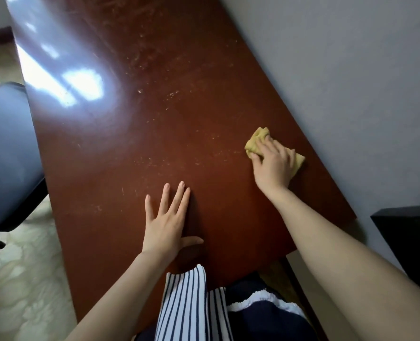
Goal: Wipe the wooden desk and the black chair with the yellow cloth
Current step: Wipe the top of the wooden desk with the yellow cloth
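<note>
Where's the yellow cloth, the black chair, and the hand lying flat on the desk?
yellow cloth (256, 138), head view, its bunched far end.
black chair (4, 153), head view, its padded surface.
left hand (165, 225), head view, the back of the hand.

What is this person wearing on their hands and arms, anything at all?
Nothing: the left hand and right hand have no gloves, rings or watch. No sleeve shows on either arm. A navy-and-white striped top hangs below.
</note>
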### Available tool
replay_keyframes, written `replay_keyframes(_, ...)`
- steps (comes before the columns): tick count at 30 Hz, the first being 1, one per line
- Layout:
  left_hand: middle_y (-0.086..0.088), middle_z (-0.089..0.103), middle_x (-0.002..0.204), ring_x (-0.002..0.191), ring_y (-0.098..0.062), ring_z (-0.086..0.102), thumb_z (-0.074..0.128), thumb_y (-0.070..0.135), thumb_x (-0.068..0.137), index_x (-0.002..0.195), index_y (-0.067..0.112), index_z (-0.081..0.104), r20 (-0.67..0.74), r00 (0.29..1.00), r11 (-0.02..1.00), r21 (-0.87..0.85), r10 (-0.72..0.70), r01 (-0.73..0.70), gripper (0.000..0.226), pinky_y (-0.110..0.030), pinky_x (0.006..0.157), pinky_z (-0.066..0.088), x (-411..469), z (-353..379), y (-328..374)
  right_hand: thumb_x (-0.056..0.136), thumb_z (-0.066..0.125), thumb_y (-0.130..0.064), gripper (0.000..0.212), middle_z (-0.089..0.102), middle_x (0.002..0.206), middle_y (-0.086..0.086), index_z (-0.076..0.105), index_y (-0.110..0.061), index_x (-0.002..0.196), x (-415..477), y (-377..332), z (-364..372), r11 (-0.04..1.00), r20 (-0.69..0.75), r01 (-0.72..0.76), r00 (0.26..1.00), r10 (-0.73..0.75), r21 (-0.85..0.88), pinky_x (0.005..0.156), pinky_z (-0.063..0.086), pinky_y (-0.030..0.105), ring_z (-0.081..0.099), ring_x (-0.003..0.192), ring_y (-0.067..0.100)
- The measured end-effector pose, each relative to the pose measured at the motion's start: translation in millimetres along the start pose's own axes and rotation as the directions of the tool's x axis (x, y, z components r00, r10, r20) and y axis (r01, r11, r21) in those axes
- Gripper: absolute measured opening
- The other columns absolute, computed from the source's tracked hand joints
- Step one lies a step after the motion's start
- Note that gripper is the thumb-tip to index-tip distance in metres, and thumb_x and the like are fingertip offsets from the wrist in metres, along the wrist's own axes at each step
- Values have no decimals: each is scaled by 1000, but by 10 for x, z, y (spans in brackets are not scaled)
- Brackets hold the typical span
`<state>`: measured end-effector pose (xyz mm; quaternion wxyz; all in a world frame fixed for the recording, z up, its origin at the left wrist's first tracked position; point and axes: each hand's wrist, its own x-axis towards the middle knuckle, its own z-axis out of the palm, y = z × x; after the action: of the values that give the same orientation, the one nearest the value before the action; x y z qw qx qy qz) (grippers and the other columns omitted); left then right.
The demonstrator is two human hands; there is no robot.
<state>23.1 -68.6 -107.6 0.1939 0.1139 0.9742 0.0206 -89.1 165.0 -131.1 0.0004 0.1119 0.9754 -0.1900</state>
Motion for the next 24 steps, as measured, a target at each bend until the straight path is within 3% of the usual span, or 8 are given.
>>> replay_keyframes(3, 7, -34, 147, 140, -26, -28, 45, 79, 70, 140, 21, -29, 80, 996, 999, 38, -38, 35, 117, -59, 112, -9, 8, -42, 11, 93, 56, -31, 44, 41, 148, -7, 49, -29, 137, -219, -168, 28, 993, 88, 121, 989, -122, 6, 115, 0, 41, 29, 139, 15)
replay_keyframes(8, 4, -22, 158, 145, -25, -21, 46, 80, 71, 150, 19, -17, 108, 993, 997, 64, -39, 32, 118, -59, 112, -8, 26, -83, 24, 92, 58, -27, 44, 45, 144, -6, 51, -27, 136, -702, -161, 19, 953, 155, 301, 940, -303, 36, 117, 3, 42, 33, 138, 17)
replay_keyframes(13, 3, -19, 158, 146, -21, -15, 45, 82, 69, 151, 19, -14, 124, 992, 995, 98, -26, 14, 119, -60, 112, -6, 39, -120, -9, 84, 67, -21, 52, 51, 139, -2, 53, -24, 134, -1214, 119, 5, 914, 121, 406, 908, -402, -11, 115, 12, 43, 44, 131, 21)
replay_keyframes(16, 4, -18, 159, 147, -21, -13, 47, 83, 68, 151, 19, -12, 140, 990, 996, 86, -22, 10, 120, -58, 113, -1, 48, -123, -11, 81, 72, -19, 58, 52, 139, -3, 52, -25, 135, -1435, 352, -48, 930, 110, 358, 931, -348, -83, 112, 18, 45, 47, 129, 20)
replay_keyframes(21, 5, -17, 159, 147, -19, -11, 50, 81, 69, 152, 19, -11, 165, 986, 998, 70, -9, -3, 120, -53, 115, 3, 60, -163, -15, 78, 73, -10, 59, 55, 136, -1, 55, -23, 133, -1445, 814, -277, 970, 18, 159, 987, -158, -185, 105, 27, 56, 49, 126, 23)
replay_keyframes(24, 6, -18, 159, 147, -19, -11, 51, 81, 68, 152, 20, -11, 186, 982, 998, 62, -7, -5, 120, -53, 116, 3, 78, -184, -8, 89, 62, -12, 52, 46, 144, -2, 50, -26, 137, -1247, 991, -468, 985, -17, 12, 1000, -15, -175, 104, 25, 47, 44, 131, 23)
